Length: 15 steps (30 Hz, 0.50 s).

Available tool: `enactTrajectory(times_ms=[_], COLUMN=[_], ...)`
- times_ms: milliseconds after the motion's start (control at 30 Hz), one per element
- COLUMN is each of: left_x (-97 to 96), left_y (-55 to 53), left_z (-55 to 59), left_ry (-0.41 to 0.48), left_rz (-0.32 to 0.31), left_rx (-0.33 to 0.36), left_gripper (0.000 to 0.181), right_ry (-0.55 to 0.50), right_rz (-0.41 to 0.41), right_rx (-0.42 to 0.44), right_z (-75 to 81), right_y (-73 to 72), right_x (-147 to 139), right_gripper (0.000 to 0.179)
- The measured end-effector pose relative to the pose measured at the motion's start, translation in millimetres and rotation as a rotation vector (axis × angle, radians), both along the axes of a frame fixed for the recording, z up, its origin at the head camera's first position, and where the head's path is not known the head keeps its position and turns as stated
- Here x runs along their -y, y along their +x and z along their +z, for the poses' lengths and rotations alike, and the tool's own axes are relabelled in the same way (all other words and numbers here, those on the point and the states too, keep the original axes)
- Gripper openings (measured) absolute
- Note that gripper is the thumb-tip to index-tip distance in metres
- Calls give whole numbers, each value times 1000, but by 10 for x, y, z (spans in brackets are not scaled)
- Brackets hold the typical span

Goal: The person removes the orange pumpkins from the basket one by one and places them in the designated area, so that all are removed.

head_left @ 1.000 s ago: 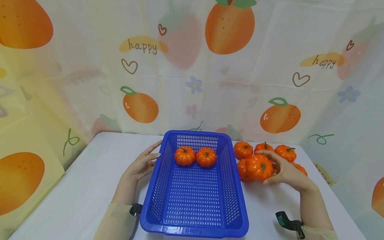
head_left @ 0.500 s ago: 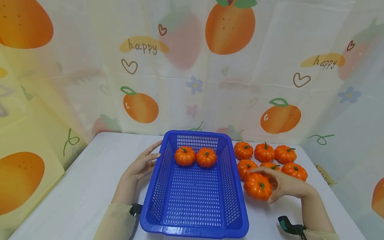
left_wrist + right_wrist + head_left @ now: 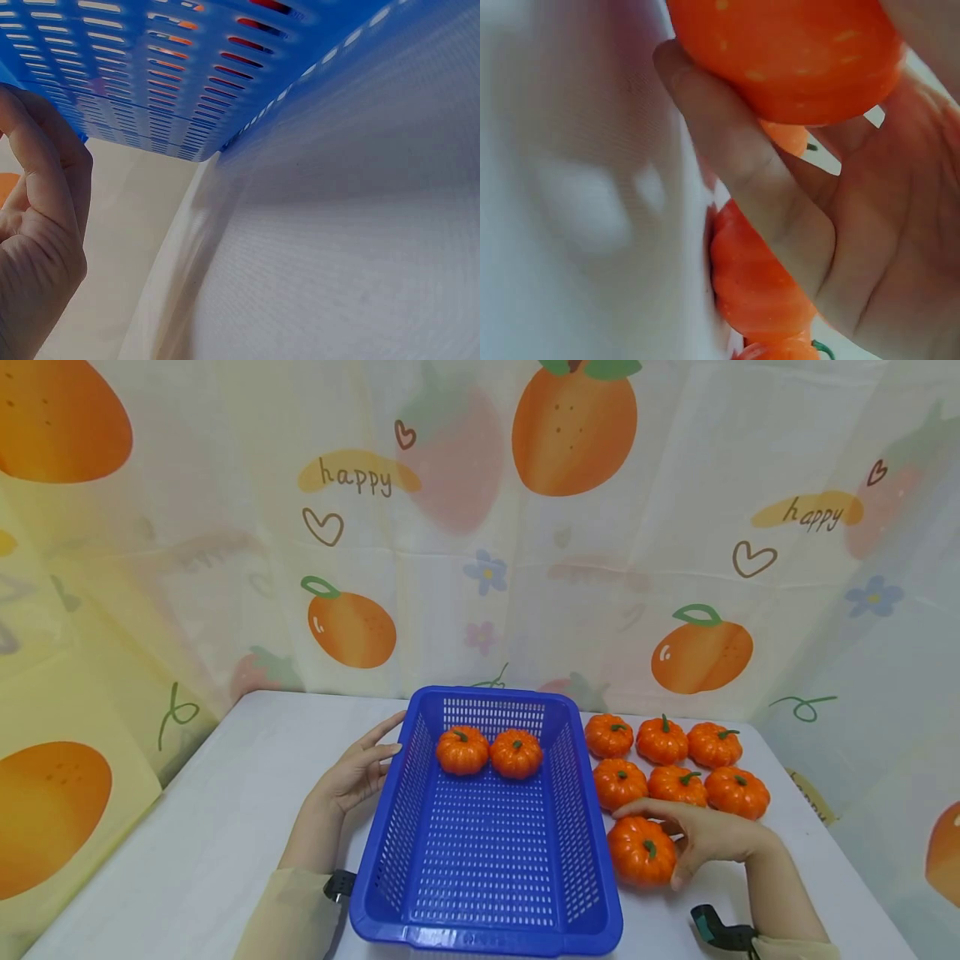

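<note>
My right hand [image 3: 708, 835] holds a small orange pumpkin [image 3: 637, 858] with a green stem, just beside the right wall of a blue plastic basket [image 3: 483, 868]. In the right wrist view, the thumb and fingers curve around the held pumpkin [image 3: 795, 60] close to the white cloth. My left hand [image 3: 358, 777] rests against the basket's left side, fingertips at the rim. Seen from the left wrist, that hand [image 3: 41, 217] lies beside the slotted basket wall [image 3: 135, 75]. Inside the basket, two pumpkins sit side by side at the far end, a left one [image 3: 462, 750] and a right one [image 3: 517, 753].
Several more pumpkins stand in two rows right of the basket, among them a front-left one [image 3: 618, 783] and a back-right one [image 3: 714, 745]. The white table [image 3: 195, 827] extends to the left. A fruit-print curtain [image 3: 480, 527] hangs behind.
My right hand has brought the held pumpkin toward me and down, away from the two rows, uncovering the pumpkins behind it. The left hand and the basket keep their places.
</note>
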<state>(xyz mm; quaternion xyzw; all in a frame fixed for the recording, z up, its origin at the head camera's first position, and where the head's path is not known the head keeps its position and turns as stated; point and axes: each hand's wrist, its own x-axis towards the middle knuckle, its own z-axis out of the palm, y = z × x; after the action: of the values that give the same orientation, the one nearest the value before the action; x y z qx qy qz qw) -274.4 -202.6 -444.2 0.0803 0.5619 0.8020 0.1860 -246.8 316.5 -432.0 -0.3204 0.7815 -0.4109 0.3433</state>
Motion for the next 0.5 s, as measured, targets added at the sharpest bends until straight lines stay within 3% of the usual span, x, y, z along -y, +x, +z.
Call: enactTrajectory(times_ms=[500], left_x=[9], left_y=[-9], left_z=[-17], left_ry=[15], left_rz=[-10], left_rx=[-1], left_gripper=[67], right_ry=[89], right_rz=[-73], right_rx=[6], right_z=[-49], right_y=[17], right_x=[62], right_gripper=[84])
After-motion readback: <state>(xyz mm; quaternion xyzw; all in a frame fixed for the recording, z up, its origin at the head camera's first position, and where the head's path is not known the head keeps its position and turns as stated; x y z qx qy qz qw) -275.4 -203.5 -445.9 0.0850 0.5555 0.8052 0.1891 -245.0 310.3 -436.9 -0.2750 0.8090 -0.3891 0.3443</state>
